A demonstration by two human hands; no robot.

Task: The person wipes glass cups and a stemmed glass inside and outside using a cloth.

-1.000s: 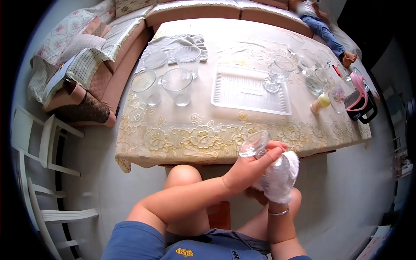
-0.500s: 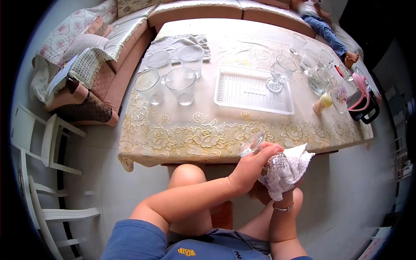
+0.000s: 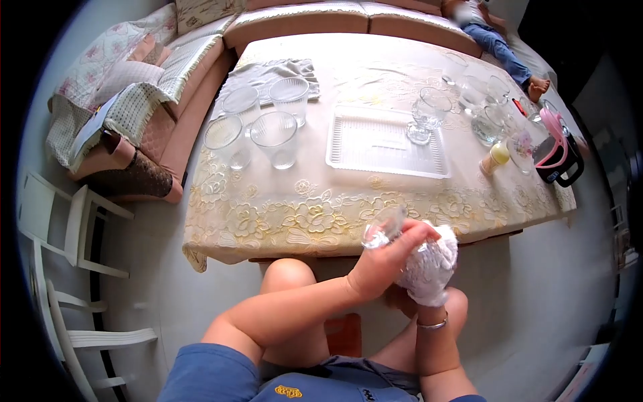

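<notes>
A clear footed glass (image 3: pixel 384 229) is in my left hand (image 3: pixel 382 264), with its round foot pointing up and left past my fingers. Its bowl end lies against a white cloth (image 3: pixel 432 264). My right hand (image 3: pixel 408 300) is mostly hidden beneath and inside that cloth, pressing it round the bowl; a silver bangle circles the wrist below. Both hands are above my lap, just off the table's front edge. Beyond them a clear plastic tray (image 3: pixel 375 157) lies on the table, with another footed glass (image 3: pixel 430 110) standing at its right side.
Several ribbed glasses (image 3: pixel 274 139) stand at the table's left by a grey cloth (image 3: pixel 258 72). More glassware (image 3: pixel 487 124), a yellow-topped bottle (image 3: pixel 494 159) and a black and pink jug (image 3: pixel 559 151) are at the right. A person (image 3: pixel 492 40) reclines beyond. White chairs (image 3: pixel 100 228) stand left.
The cloth's loose corner, spread out to the right half a second ago, is now gathered round the glass. The glass foot has tilted slightly, and my hands remain in nearly the same place.
</notes>
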